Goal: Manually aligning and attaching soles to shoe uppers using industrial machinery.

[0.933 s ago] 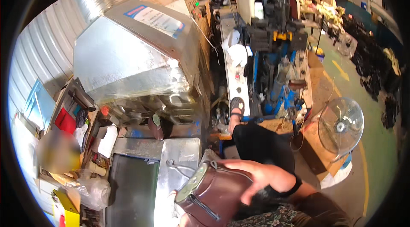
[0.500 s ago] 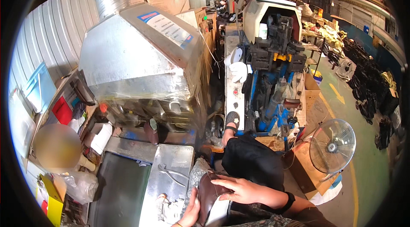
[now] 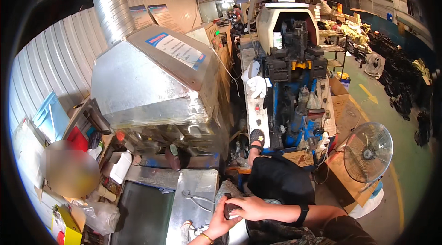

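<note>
Low in the view, a dark brown leather shoe (image 3: 229,207) rests over my lap, mostly covered by my hands. Its pale, whitish part (image 3: 239,232) shows below them. My left hand (image 3: 221,222), with a bracelet at the wrist, closes round the shoe's left side. From the right, my right hand (image 3: 252,208) reaches across with curled fingers gripping the same shoe; a black band circles that wrist. Metal pliers (image 3: 198,200) lie on the silvery metal plate (image 3: 191,183) just left of my hands, with a crumpled whitish item (image 3: 188,230) nearer me.
A metal hooded machine (image 3: 142,81) stands at left, a brown shoe (image 3: 172,158) at its opening and a dark belt (image 3: 142,217) before it. Ahead is a black-and-blue press machine (image 3: 299,61). A round fan (image 3: 368,154) stands by cardboard at right. My sandalled foot (image 3: 256,141) is stretched forward.
The view has tilted up and shifted left. My hands have come together on the shoe, fingers curled where the right hand lay flatter before; less of the brown leather shows.
</note>
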The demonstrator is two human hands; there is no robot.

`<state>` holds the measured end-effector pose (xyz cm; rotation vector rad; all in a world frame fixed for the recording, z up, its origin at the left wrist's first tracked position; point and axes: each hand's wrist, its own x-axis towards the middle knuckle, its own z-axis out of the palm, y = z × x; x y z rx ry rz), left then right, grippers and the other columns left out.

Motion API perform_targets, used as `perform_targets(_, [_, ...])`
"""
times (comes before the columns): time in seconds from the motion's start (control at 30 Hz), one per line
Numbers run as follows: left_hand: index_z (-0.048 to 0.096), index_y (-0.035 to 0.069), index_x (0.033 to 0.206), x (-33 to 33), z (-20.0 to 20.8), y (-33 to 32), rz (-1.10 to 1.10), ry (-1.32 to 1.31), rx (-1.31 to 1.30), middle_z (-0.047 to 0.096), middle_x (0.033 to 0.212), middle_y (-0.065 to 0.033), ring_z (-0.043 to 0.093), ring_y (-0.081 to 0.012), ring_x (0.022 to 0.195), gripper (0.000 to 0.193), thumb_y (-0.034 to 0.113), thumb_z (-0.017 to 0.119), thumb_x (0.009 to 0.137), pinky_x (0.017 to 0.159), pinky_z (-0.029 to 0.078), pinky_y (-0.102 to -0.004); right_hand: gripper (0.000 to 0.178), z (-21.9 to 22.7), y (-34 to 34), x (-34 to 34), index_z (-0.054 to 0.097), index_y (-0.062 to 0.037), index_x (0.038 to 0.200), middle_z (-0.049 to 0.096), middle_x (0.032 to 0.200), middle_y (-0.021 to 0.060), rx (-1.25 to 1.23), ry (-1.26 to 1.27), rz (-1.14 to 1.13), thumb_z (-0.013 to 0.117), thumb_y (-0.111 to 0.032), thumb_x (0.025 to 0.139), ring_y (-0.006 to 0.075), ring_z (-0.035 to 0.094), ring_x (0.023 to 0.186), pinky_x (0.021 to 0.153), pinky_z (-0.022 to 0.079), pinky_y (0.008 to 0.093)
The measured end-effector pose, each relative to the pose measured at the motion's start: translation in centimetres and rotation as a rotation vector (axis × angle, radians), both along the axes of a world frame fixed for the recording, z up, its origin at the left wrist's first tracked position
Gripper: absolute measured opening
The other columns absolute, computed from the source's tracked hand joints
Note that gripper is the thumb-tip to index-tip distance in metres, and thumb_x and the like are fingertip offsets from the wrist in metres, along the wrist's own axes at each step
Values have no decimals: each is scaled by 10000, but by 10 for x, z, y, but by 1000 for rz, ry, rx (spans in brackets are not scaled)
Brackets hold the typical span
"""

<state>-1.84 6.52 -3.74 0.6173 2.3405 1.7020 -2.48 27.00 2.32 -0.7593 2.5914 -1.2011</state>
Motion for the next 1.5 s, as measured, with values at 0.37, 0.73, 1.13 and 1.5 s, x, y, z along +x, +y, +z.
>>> perform_targets(0.37, [289,-74,1465,-33,44,-29,-191,-85,-303,492,1383,-273,501,-336,1303,813,293,728,886,1076,398,-376,498,-28,-15,-11,479,-163,1390,624,1269,145,-118,57,-161,578,-365,946,358,641,1051,855,533,439])
perform_targets(0.73, [577,43,1278,-67,15,-32,175,-121,121,595,1261,-54,529,-179,1185,472,56,741,835,1034,412,-307,364,-54,-26,1,546,-40,1309,668,963,257,-399,-187,-208,543,-188,976,369,689,907,777,522,391])
perform_targets(1.13, [522,26,1233,13,-24,-16,437,-416,310,599,1118,-55,525,-139,1054,405,129,719,894,930,435,-277,501,-74,-18,20,572,-45,1287,676,1061,256,-76,-415,-71,322,-410,1051,371,650,1017,915,486,443])
perform_targets(1.5, [472,25,1357,-7,-18,-22,167,-647,528,580,1229,-91,525,-185,1148,486,309,597,984,1030,399,-319,632,-120,10,54,227,10,1524,452,1438,156,-496,-618,-57,536,-205,1016,176,448,1298,1048,372,310])
